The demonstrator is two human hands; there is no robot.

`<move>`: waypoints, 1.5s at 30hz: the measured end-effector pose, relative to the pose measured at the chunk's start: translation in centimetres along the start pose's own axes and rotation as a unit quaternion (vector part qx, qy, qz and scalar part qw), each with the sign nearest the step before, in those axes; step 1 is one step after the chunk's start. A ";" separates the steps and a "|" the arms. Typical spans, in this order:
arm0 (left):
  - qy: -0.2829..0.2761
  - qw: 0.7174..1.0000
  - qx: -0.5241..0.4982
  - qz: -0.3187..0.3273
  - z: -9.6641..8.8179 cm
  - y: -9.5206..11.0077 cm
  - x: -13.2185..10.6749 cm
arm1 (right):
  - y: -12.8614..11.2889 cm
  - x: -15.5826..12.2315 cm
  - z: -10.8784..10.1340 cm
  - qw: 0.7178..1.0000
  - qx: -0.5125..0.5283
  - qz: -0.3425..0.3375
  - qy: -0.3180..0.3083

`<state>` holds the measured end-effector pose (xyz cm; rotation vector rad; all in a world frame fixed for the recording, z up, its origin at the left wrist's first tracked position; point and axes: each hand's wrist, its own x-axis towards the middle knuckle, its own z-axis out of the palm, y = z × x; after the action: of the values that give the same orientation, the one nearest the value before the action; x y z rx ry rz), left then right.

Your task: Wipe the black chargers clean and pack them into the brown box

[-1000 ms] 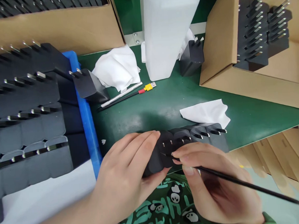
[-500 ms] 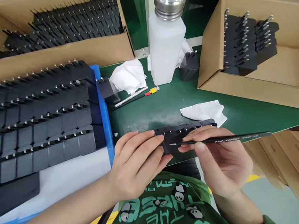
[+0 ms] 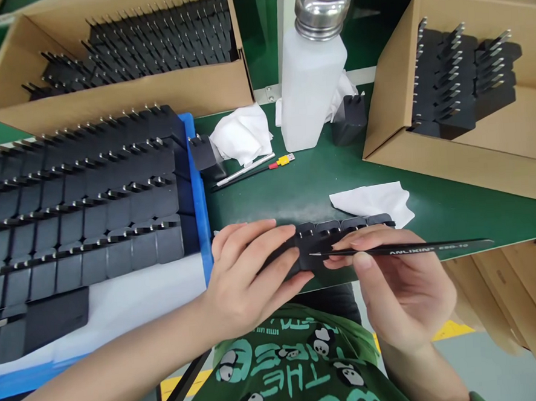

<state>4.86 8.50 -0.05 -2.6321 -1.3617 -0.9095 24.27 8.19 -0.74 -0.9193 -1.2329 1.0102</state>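
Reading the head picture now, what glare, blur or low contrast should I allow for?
Head view: bright glints on the metal bottle cap, a soft sheen on the green tabletop; head view: the lettering on the tweezers in the right hand is legible, its smaller end softer; head view: the black plugs by the left hand blend together darkly.

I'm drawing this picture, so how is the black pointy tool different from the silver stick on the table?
The black pointy tool is dark with white letters, while the silver stick is shiny and pale. The tool is held in the right hand; the stick lies on the green table. In the picture, the tool runs nearly level, but the stick slants. Both are long and thin.
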 end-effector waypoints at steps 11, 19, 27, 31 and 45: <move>0.059 0.997 0.032 0.035 0.8 -0.2 -0.3 | -0.2 -0.1 0.0 0.999 -0.028 0.026 0.004; 0.080 0.993 0.068 0.051 0.9 -0.1 -0.2 | -0.1 -0.2 0.0 0.999 -0.021 0.023 0.007; 0.088 0.991 0.084 0.054 0.9 -0.1 -0.2 | -0.2 -0.2 0.1 0.999 -0.023 0.031 0.005; 0.087 0.991 0.078 0.058 0.9 -0.2 -0.2 | -0.2 -0.3 0.1 0.999 -0.024 0.030 0.007; 0.091 0.992 0.074 0.055 0.9 -0.1 -0.2 | -0.2 -0.3 0.1 0.999 -0.025 0.030 0.010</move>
<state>5.19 8.70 -0.93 -2.4213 -1.1806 -0.9663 24.21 7.87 -0.64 -1.0073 -1.2240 1.0186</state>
